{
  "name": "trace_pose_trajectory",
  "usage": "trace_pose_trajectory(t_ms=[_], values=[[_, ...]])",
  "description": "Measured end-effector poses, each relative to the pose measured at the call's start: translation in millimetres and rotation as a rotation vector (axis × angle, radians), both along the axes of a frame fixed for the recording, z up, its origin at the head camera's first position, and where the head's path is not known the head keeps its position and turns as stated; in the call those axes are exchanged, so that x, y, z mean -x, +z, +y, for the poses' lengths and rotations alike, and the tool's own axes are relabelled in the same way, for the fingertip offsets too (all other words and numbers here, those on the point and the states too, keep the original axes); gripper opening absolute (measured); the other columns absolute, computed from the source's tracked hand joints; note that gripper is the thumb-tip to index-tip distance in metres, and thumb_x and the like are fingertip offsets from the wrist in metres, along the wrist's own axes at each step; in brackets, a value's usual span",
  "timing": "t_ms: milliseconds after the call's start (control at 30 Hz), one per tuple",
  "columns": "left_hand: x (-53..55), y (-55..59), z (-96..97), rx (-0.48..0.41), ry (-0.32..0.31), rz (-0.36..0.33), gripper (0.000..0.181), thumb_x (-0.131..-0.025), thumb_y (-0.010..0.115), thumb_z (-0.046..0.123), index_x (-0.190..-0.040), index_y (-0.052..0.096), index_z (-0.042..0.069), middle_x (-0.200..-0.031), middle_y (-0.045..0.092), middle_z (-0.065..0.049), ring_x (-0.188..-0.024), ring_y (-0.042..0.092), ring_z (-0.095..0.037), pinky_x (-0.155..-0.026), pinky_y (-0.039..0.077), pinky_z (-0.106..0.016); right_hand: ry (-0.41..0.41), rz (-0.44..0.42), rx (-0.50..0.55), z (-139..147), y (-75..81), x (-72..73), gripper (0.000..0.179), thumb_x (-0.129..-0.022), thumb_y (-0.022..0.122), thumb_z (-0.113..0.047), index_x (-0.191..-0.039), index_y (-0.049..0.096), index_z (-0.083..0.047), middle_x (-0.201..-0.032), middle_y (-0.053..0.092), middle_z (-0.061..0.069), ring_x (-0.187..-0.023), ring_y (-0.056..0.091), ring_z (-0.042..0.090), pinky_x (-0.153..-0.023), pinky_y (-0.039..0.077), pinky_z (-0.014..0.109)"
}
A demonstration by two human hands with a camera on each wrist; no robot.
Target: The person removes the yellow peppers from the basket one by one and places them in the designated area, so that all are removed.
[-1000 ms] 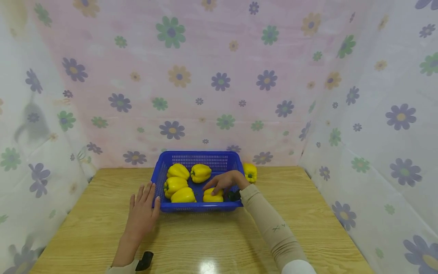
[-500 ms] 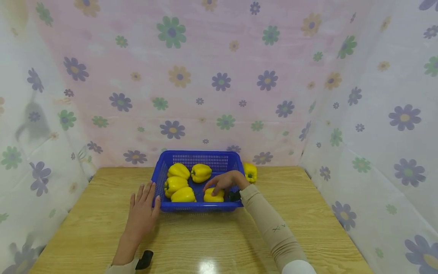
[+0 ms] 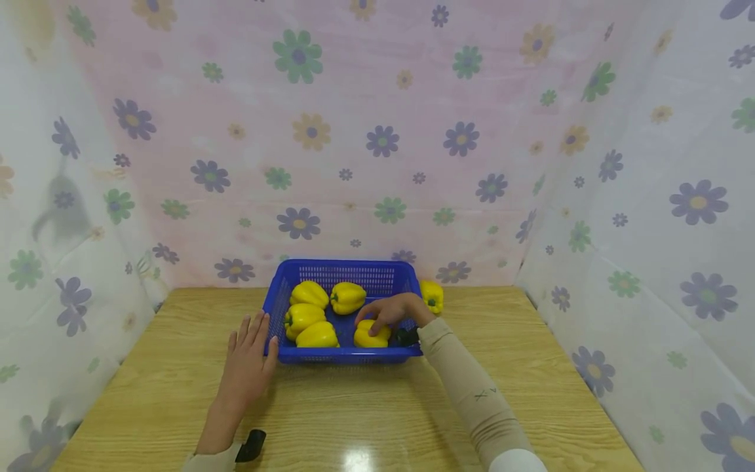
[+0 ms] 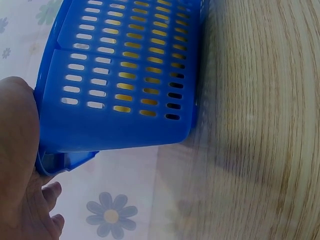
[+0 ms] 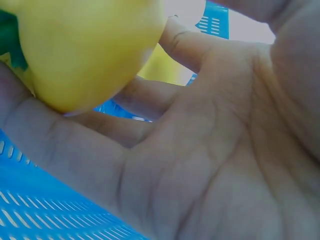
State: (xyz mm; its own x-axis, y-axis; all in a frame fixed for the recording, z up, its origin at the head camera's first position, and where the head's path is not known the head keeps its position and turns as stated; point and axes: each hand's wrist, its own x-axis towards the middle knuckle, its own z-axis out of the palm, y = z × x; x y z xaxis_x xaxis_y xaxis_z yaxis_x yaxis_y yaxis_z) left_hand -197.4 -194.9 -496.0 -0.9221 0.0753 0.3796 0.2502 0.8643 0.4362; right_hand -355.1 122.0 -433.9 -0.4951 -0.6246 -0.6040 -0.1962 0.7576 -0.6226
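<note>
In the head view a blue plastic basket (image 3: 348, 352) stands on the table with several yellow bell peppers in it. My right hand (image 3: 394, 309) reaches into its right side and grips a yellow bell pepper (image 3: 371, 335). The right wrist view has this pepper (image 5: 90, 50) up close, with fingers curled round it and its green stem at the left. My left hand (image 3: 249, 357) rests with extended fingers against the basket's left rim. In the left wrist view part of that hand (image 4: 20, 160) touches the rim beside the slotted basket wall (image 4: 115, 130).
Three peppers (image 3: 305, 318) lie along the basket's left side, and another pepper (image 3: 348, 298) sits near its back wall. Outside, behind the right side, one more pepper (image 3: 432, 297) lies on the wooden table (image 3: 330, 419). Flower-patterned cloth (image 3: 366, 118) encloses the back and sides.
My right hand and the gripped pepper have shifted very slightly to the right, and the pepper appears a little higher. My left hand stays at the basket rim.
</note>
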Motion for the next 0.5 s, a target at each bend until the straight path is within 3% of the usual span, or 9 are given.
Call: trace_pose_trajectory(t_ms=[333,500], values=[[-2.0,3.1,0.3,-0.006,-0.004,-0.019,0.058,-0.109,0.043,0.025,-0.156,0.031,-0.007,-0.162,0.029,-0.028,-0.151,0.018,-0.052,-0.118,0.015,-0.071,0.031,0.088,0.087,5,6.7,-5.1,0.044,-0.097,0.07,-0.015,-0.139,0.059,-0.018,-0.154,0.043,0.013,-0.14,0.045,0.033,-0.086,0.059,0.038],[-1.4,2.3,0.4,-0.009,-0.005,-0.009,0.057,-0.109,0.044,0.024,-0.156,0.032,-0.007,-0.162,0.03,-0.028,-0.151,0.018,-0.051,-0.118,0.016,-0.071,0.052,0.162,0.148,7,10.7,-7.1,0.044,-0.095,0.072,-0.015,-0.137,0.062,-0.014,-0.15,0.048,0.01,-0.139,0.044,0.034,-0.093,0.057,0.041]])
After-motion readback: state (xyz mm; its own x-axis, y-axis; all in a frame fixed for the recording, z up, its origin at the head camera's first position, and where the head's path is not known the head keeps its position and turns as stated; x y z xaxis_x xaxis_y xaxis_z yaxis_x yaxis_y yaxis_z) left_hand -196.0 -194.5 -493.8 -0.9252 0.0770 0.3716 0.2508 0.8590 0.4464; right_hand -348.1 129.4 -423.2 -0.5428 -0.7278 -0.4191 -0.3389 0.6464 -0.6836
